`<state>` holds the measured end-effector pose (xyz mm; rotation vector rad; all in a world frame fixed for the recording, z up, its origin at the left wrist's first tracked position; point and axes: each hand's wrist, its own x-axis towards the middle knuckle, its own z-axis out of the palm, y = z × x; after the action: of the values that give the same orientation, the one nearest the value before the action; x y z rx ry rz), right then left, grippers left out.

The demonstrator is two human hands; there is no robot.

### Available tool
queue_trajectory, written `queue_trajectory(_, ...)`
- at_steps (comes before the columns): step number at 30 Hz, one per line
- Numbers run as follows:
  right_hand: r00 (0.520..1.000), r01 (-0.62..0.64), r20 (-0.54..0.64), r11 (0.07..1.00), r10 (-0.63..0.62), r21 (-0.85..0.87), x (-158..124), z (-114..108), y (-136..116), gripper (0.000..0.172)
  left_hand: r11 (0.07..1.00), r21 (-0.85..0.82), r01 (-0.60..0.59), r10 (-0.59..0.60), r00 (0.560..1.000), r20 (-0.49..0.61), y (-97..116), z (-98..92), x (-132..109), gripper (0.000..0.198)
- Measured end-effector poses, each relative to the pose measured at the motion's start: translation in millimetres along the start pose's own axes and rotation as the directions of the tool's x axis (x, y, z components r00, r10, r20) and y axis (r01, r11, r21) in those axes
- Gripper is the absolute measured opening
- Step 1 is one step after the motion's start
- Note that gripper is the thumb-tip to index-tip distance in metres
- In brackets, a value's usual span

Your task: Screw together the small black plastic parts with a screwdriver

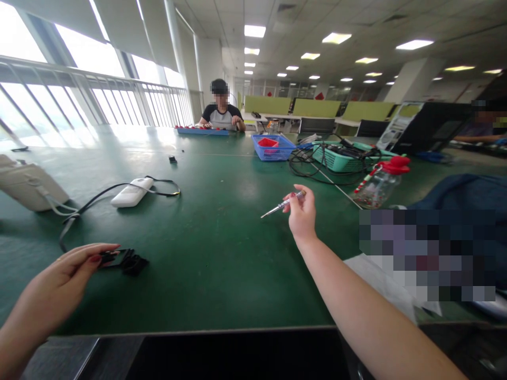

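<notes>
Green tabletop [214,285] bears a blue plastic basket [277,154]; left hand [63,282] pinches small black part [118,257], right hand [303,217] clear-handled metal screwdriver [275,209].

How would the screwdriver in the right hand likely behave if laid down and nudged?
The screwdriver should be stiff, given its straight metal shaft. Its slim, seemingly rounded handle may roll on the flat table. It is probably light, being small enough for the right hand to pinch.

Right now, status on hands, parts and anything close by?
Left fingers pinching black part. Right fingers gripping screwdriver. White device lies beyond black part.
</notes>
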<state>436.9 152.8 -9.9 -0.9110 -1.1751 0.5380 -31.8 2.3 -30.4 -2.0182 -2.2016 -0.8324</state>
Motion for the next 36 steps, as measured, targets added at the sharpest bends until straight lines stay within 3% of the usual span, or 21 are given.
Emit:
queue_trajectory(4,1.000,-0.009,0.010,1.000,0.008,0.013,-0.3,-0.1,-1.2,0.024,0.999,-0.039,0.038,-0.036,0.998,0.051,15.6,2.3,2.7,0.052)
queue_trajectory(8,1.000,-0.016,0.010,1.000,0.015,0.022,-0.3,0.2,-1.9,0.024,0.984,0.028,-0.178,0.175,0.981,0.088,16.7,6.8,2.9,0.048)
queue_trajectory(13,1.000,-0.015,0.005,0.999,0.015,0.036,0.1,1.1,-1.4,0.023,0.886,0.142,-0.442,0.427,0.896,0.121,11.3,6.4,4.6,0.046)
queue_trajectory(22,1.000,-0.017,0.006,0.999,0.017,0.028,-0.1,1.2,-1.1,0.023,0.804,0.231,-0.548,0.536,0.836,0.118,5.2,7.3,4.7,0.052)
queue_trajectory(25,1.000,-0.018,0.010,0.999,0.018,0.027,-0.2,1.2,-0.5,0.024,0.805,0.217,-0.552,0.533,0.834,0.143,6.5,9.0,5.2,0.052)
queue_trajectory(32,1.000,-0.020,0.015,1.000,0.020,0.022,-1.0,0.9,-2.4,0.024,0.907,0.059,-0.416,0.394,0.891,0.225,22.6,9.1,3.9,0.045)
queue_trajectory(36,0.999,-0.015,0.029,1.000,0.015,0.011,-1.4,0.5,-2.8,0.025,0.964,0.051,-0.260,0.252,0.960,0.121,13.2,9.1,4.2,0.050)
